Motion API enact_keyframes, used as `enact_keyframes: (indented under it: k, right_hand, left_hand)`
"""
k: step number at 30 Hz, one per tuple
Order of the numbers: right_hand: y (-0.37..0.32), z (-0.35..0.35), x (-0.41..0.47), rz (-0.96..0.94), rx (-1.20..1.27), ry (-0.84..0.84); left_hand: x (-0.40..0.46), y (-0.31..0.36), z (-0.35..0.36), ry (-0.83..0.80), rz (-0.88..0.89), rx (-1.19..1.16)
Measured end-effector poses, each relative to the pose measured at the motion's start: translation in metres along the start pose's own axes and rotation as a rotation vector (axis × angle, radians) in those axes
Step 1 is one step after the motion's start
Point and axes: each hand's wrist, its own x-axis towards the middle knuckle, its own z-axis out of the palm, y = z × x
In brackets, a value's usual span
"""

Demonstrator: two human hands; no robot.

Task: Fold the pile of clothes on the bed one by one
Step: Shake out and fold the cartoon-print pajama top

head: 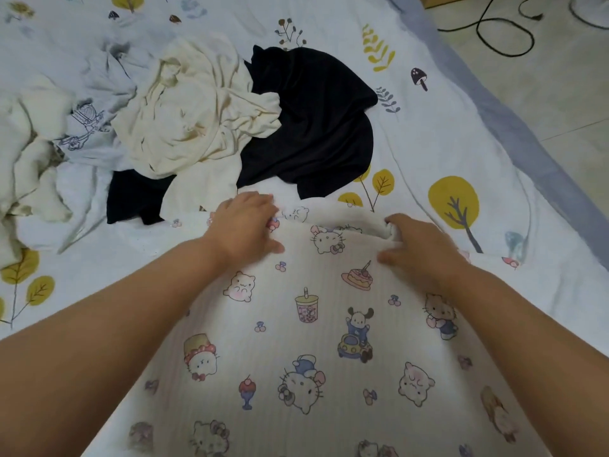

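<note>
Item in hand: cartoon-print garment [306, 341], white ribbed cloth, spread on the near part of the bed [445, 133], reaching to the near edge.

Left hand [245, 225]: on the garment's far edge, fingers curled over the cloth; grip appears light.

Right hand [417, 247]: on the same far edge, fingers and thumb pinching a raised fold.

Pile awaiting folding, towards the far left of the bed: cream garment [194, 107] lying over a black garment [313, 127]; pale grey printed garment [89, 127] and another cream piece [29, 153] beside them.

Step judged: first fold of the printed garment, barely begun. Next move calls for both hands to carry the far edge evenly, keeping it square.

Off the bed's right edge: floor [560, 77] with a black cable [504, 37].
</note>
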Motion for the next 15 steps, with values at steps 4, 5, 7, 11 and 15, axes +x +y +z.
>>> enact_keyframes:
  k: [4,5,7,11,15]
  right_hand:
    - [0.009,-0.018,0.002,0.008,0.053,-0.056]
    - [0.010,-0.024,0.003,0.028,0.161,-0.084]
    - [0.008,-0.026,0.002,0.083,0.268,-0.105]
    - [0.001,0.005,0.003,0.167,-0.359,0.323]
    - [-0.013,0.040,-0.032,0.117,-0.305,0.487]
  left_hand:
    - [0.009,-0.007,-0.016,-0.135,-0.028,-0.366]
    - [0.008,-0.008,-0.020,-0.187,-0.070,-0.535]
    - [0.009,-0.008,-0.021,-0.205,-0.136,-0.612]
    - [0.008,0.009,-0.004,0.124,-0.172,0.157]
    - [-0.030,0.037,0.025,0.397,0.044,0.105]
